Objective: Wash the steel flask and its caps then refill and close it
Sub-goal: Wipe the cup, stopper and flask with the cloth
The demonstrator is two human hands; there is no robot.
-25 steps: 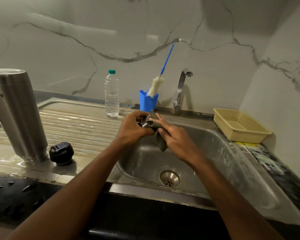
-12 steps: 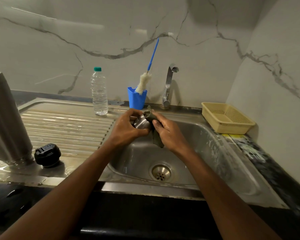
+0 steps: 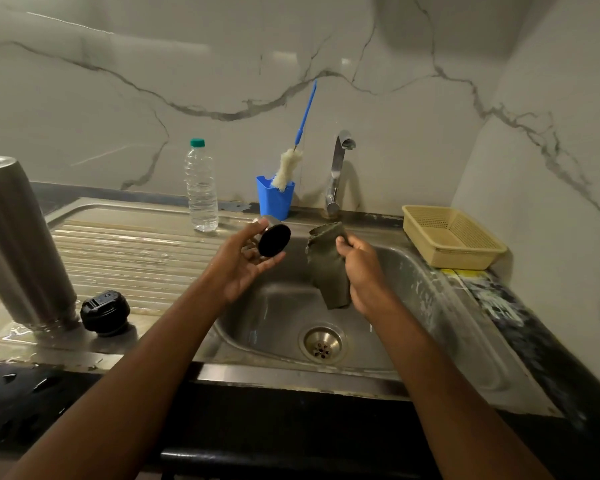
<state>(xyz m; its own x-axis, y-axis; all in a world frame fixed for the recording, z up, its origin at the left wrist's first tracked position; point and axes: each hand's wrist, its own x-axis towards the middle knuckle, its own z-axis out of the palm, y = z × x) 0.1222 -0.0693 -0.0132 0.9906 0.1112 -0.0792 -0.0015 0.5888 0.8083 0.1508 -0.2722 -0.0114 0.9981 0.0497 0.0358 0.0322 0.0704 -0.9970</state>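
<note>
Left hand (image 3: 243,261) fingers hold steel cup cap (image 3: 273,239) over sink (image 3: 430,289) — right hand (image 3: 361,268) grips green scrub cloth (image 3: 326,268); steel flask (image 3: 18,244), black stopper cap (image 3: 105,310) on drainboard (image 3: 125,244).

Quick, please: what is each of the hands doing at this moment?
Left hand: holding the steel cap.
Right hand: holding the scrub cloth.

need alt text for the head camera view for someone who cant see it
Over a steel sink, the left hand holds a steel cap with a black inside, and the right hand grips a grey-green cloth. On the wet draining board at left stand the steel flask and a black cap.
</note>
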